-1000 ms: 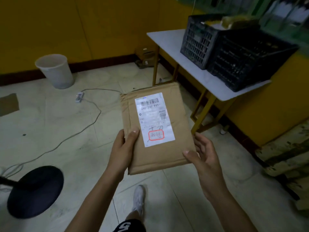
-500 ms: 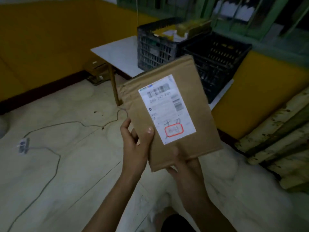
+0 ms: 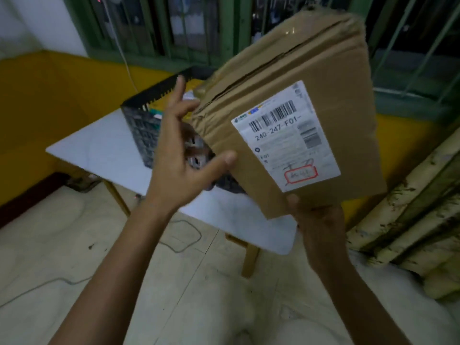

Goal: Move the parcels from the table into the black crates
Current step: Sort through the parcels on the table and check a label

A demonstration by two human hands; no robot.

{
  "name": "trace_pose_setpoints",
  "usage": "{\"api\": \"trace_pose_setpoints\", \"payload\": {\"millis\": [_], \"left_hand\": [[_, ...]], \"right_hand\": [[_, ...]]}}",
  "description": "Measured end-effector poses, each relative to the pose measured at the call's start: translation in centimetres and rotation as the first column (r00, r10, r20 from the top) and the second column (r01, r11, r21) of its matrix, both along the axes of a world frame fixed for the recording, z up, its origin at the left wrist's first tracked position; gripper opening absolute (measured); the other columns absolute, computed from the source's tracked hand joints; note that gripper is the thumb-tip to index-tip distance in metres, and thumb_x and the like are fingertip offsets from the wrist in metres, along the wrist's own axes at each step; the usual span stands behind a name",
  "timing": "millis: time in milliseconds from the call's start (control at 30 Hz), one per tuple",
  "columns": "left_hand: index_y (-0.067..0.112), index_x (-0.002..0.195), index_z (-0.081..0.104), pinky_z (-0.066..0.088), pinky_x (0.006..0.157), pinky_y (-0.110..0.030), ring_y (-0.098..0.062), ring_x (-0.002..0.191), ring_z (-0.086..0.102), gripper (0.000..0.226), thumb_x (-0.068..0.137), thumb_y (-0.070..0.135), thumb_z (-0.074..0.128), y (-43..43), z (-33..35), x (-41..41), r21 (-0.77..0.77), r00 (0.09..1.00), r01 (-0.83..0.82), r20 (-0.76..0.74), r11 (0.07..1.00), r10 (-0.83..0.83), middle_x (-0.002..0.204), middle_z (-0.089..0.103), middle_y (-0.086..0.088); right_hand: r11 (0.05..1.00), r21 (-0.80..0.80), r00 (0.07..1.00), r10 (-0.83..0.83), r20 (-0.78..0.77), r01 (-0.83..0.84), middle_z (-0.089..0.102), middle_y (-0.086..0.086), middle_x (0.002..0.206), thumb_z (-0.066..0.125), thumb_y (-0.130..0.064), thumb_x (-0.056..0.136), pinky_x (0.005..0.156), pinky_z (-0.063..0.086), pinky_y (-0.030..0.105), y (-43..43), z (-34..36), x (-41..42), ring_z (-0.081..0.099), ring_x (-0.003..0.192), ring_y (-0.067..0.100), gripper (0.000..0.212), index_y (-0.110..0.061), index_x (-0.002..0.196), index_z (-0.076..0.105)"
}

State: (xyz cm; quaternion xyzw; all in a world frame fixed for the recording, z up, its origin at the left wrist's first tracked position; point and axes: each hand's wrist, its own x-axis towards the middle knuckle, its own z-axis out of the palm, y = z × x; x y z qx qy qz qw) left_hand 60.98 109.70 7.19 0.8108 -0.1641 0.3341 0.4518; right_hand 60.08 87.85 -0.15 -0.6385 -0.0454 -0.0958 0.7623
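Observation:
A flat brown cardboard parcel (image 3: 293,78) with a white shipping label fills the upper right of the head view, raised and tilted over the table. My right hand (image 3: 316,220) grips its lower edge from below. My left hand (image 3: 179,158) is off the parcel at its left side, fingers spread, thumb near the parcel's edge. A black crate (image 3: 142,130) stands on the white table (image 3: 99,145) behind my left hand; the parcel hides most of it and anything to its right. Yellow and white items show inside the crate.
The white table has yellow wooden legs and stands against a yellow wall under green barred windows. Stained pale planks (image 3: 410,220) lean at the right. A cable (image 3: 184,235) lies on the tiled floor beneath the table.
The parcel has gone up and toward the crate as I came closer to the table. My left hand has let go of it; my right hand alone holds it.

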Motion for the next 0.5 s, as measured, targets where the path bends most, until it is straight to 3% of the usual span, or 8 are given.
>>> {"api": "trace_pose_setpoints", "payload": {"millis": [67, 167, 300, 367, 400, 433, 500], "left_hand": [[0.025, 0.121, 0.036, 0.048, 0.094, -0.028, 0.0, 0.129, 0.042, 0.052, 0.083, 0.045, 0.066, 0.2, 1.5, 4.0, 0.043, 0.998, -0.068, 0.021, 0.997, 0.067, 0.144, 0.038, 0.003], [0.023, 0.13, 0.04, 0.049, 0.084, -0.015, 0.007, 0.114, 0.049, 0.052, 0.087, 0.035, 0.066, -0.6, 2.1, 9.9, 0.011, 0.997, -0.049, -0.066, 0.999, 0.05, 0.122, 0.049, 0.017], [0.015, 0.136, 0.042, 0.053, 0.082, -0.023, -0.007, 0.103, 0.059, 0.052, 0.091, 0.034, 0.061, -1.8, -0.5, 17.9, 0.01, 0.974, -0.026, -0.224, 1.0, 0.027, 0.122, 0.058, 0.005], [0.014, 0.138, 0.04, 0.043, 0.068, -0.003, -0.007, 0.095, 0.055, 0.051, 0.093, 0.029, 0.059, -2.0, -2.1, 21.5, 0.037, 0.94, 0.002, -0.34, 0.999, 0.01, 0.116, 0.056, 0.006], [0.014, 0.138, 0.039, 0.038, 0.06, 0.0, -0.006, 0.091, 0.052, 0.05, 0.094, 0.026, 0.058, -2.1, -3.1, 23.3, 0.032, 0.91, 0.026, -0.414, 0.999, -0.011, 0.111, 0.053, 0.007], [0.014, 0.137, 0.038, 0.037, 0.058, -0.004, -0.007, 0.089, 0.049, 0.049, 0.094, 0.025, 0.058, -2.1, -4.0, 25.0, 0.014, 0.869, 0.056, -0.492, 0.998, -0.042, 0.107, 0.051, 0.008], [0.013, 0.134, 0.041, 0.04, 0.07, -0.016, -0.01, 0.091, 0.05, 0.044, 0.094, 0.024, 0.057, -1.8, -5.9, 28.6, -0.032, 0.779, 0.116, -0.617, 0.993, -0.111, 0.105, 0.051, 0.006]], "right_hand": [[0.999, -0.046, 1.0, -0.014, 0.017, 0.015, 0.064, 0.008, 0.127, 0.081, -0.039, 0.072, 0.093, 0.052, 0.045, -1.1, 1.0, 4.3, 0.061, 0.117, 0.025, 0.076, -0.009, 0.135, 0.05], [0.993, -0.075, 0.994, -0.089, 0.058, 0.093, 0.061, 0.0, 0.13, 0.07, -0.018, 0.082, 0.092, 0.053, 0.031, -2.5, 2.3, 10.0, 0.06, 0.117, 0.01, 0.064, -0.011, 0.139, 0.043], [0.951, -0.204, 0.972, -0.233, 0.018, 0.232, 0.059, -0.017, 0.115, 0.066, -0.02, 0.088, 0.085, 0.056, 0.026, -2.3, 2.3, 17.3, 0.059, 0.099, -0.009, 0.047, -0.022, 0.131, 0.046], [0.89, -0.327, 0.94, -0.341, -0.015, 0.318, 0.056, -0.008, 0.127, 0.065, -0.028, 0.09, 0.085, 0.054, 0.027, -2.2, 1.6, 20.6, 0.057, 0.106, 0.003, 0.058, -0.02, 0.141, 0.039], [0.857, -0.398, 0.93, -0.367, -0.027, 0.327, 0.052, -0.003, 0.135, 0.064, -0.03, 0.091, 0.088, 0.053, 0.032, -2.2, 1.3, 22.1, 0.055, 0.114, 0.011, 0.065, -0.019, 0.146, 0.032], [0.816, -0.481, 0.922, -0.385, -0.039, 0.32, 0.047, 0.002, 0.142, 0.062, -0.032, 0.091, 0.092, 0.051, 0.038, -2.3, 0.8, 23.5, 0.052, 0.121, 0.017, 0.071, -0.018, 0.15, 0.024], [0.709, -0.648, 0.91, -0.41, -0.059, 0.278, 0.035, 0.007, 0.152, 0.059, -0.034, 0.093, 0.102, 0.044, 0.042, -2.3, 0.0, 25.8, 0.042, 0.133, 0.025, 0.078, -0.015, 0.154, 0.013]]}}
